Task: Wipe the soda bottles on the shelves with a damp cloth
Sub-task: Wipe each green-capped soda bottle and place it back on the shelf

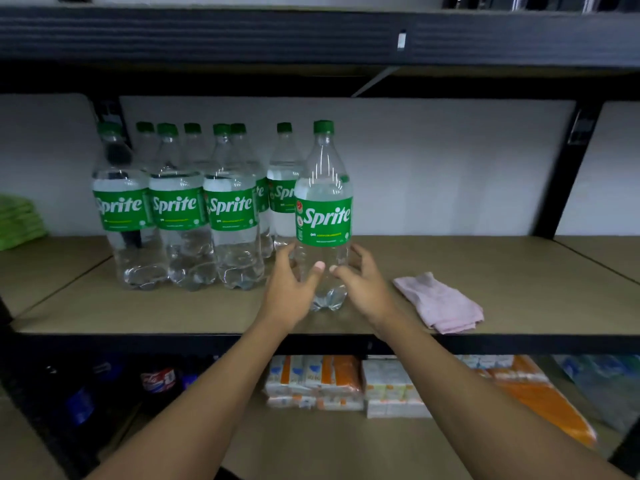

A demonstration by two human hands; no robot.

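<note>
A clear Sprite bottle [323, 216] with a green cap and label stands upright on the beige middle shelf [519, 271], apart from the others. My left hand [291, 289] curls round its lower left side, thumb on the front. My right hand [363, 282] curls round the lower right side, with its thumb also on the front. Several more Sprite bottles [176, 209] stand grouped to the left and behind. A folded pink cloth [440, 303] lies on the shelf just right of my right hand; neither hand touches it.
A stack of green cloths [17, 220] sits at the far left of the shelf. The black shelf beam [311, 36] runs overhead. On the lower shelf are dark cola bottles [159, 379], white and orange packs [318, 379] and an orange package [547, 403].
</note>
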